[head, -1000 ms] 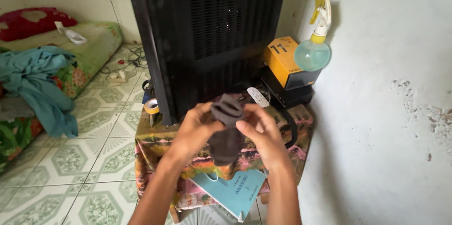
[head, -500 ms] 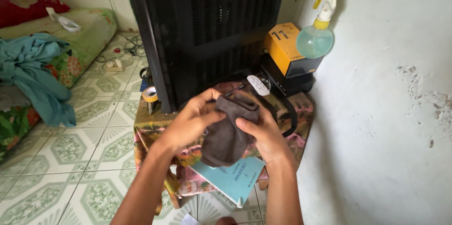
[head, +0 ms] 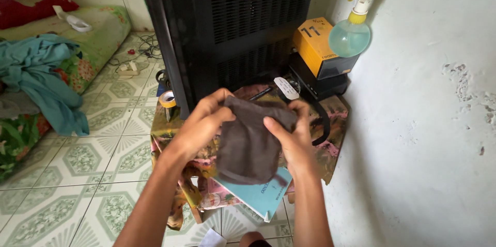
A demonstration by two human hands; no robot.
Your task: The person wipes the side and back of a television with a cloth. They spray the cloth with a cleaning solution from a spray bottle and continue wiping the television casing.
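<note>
A dark grey-brown cloth (head: 249, 141) hangs spread between both hands in front of me. My left hand (head: 199, 125) pinches its upper left corner. My right hand (head: 290, 136) grips its upper right edge, thumb on the front. The cloth hangs over a small table covered with a colourful patterned cloth (head: 336, 118). Behind it stands the back of a big black television (head: 232, 30). The lower end of the cloth hides part of a light blue booklet (head: 268, 195).
On the table's right are a yellow and black box (head: 320, 48) on a black device and a green spray bottle (head: 354, 30). A tape roll (head: 167, 98) lies at the table's left. The white wall (head: 423, 123) is close on the right; a mattress with blue clothes (head: 41, 76) lies left.
The cloth was bunched up with its opening pinched; now the hands have pulled apart and spread it wider and flatter. The view has shifted slightly downward.
</note>
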